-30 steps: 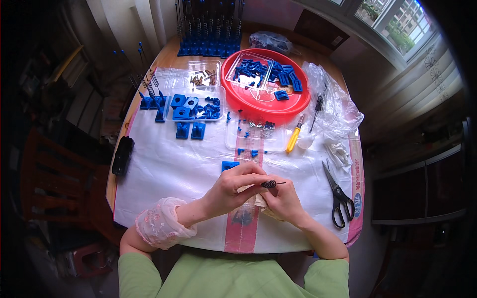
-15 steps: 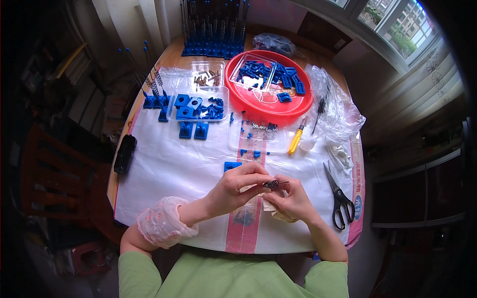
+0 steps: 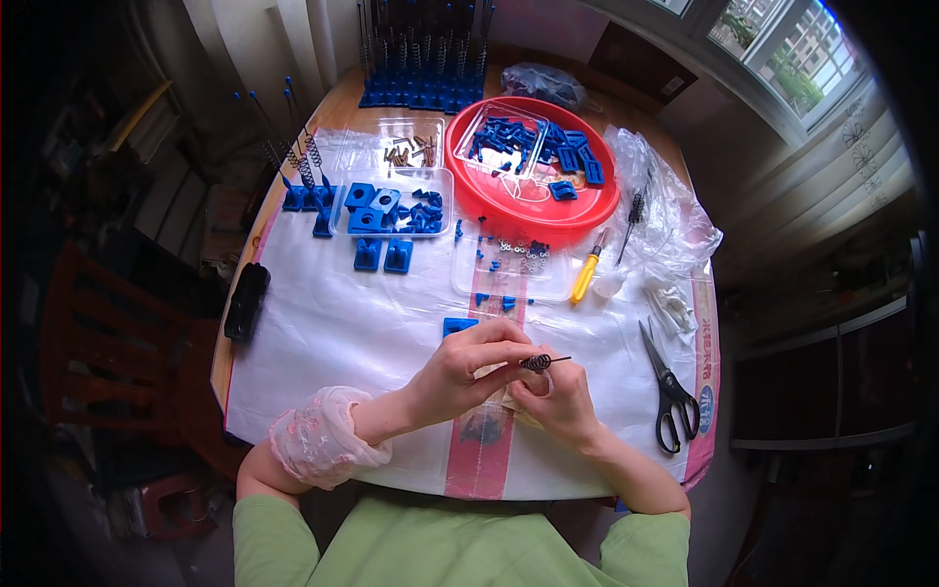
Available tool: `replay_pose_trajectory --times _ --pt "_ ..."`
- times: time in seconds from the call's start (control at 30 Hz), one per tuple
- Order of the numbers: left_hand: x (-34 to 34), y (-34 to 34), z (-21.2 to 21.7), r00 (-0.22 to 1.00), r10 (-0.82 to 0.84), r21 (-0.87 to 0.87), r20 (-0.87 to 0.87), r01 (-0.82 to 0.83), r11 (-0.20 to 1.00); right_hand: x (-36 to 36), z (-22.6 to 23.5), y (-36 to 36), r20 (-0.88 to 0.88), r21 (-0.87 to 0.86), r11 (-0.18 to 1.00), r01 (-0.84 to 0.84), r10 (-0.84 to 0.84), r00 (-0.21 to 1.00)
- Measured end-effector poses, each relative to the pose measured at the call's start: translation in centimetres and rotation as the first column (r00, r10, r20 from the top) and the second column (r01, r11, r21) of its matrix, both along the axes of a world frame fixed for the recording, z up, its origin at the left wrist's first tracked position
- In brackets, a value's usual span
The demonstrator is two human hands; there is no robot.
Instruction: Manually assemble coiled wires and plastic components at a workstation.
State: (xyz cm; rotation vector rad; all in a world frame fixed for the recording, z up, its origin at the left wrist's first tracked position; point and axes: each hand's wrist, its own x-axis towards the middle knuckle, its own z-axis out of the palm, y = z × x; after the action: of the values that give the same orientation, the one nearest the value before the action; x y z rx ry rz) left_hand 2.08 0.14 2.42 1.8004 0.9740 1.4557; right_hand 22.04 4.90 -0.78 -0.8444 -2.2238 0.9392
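My left hand (image 3: 479,362) is closed on a dark coil spring (image 3: 536,363), with a thin rod sticking out of the spring's right end. Beside it, my right hand (image 3: 558,401) is closed on a pale beige cloth (image 3: 523,409), most of which its fingers hide. The two hands meet over the pink stripe of the white table cover. Just beyond my left hand lies a blue plastic block (image 3: 458,326), partly covered by the fingers. A few small blue pieces (image 3: 508,303) lie farther up the cover.
Black scissors (image 3: 673,391) lie at right, near a yellow-handled screwdriver (image 3: 586,276). Farther back are a red basin (image 3: 533,210) of blue parts, clear trays (image 3: 391,233) and a crumpled plastic bag (image 3: 675,210). Blue bases with upright springs (image 3: 311,196) stand at left; a black case (image 3: 246,301) sits at the edge.
My right hand has shifted slightly left and down, its fingers curling in, and less of the cloth shows. My left hand keeps the spring in nearly the same place.
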Motion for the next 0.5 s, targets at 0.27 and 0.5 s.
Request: replay_pose_trajectory --times 0.27,0.5 --pt "-0.1 -0.1 0.2 1.0 0.002 -0.007 -0.007 -0.002 1.0 0.0 0.7 -0.2 0.034 -0.119 0.991 0.054 -0.051 0.998" --pt "-0.1 0.0 0.0 1.0 0.002 -0.003 -0.014 -0.002 1.0 0.1 1.1 -0.1 0.056 -0.13 0.988 0.084 -0.077 0.995"
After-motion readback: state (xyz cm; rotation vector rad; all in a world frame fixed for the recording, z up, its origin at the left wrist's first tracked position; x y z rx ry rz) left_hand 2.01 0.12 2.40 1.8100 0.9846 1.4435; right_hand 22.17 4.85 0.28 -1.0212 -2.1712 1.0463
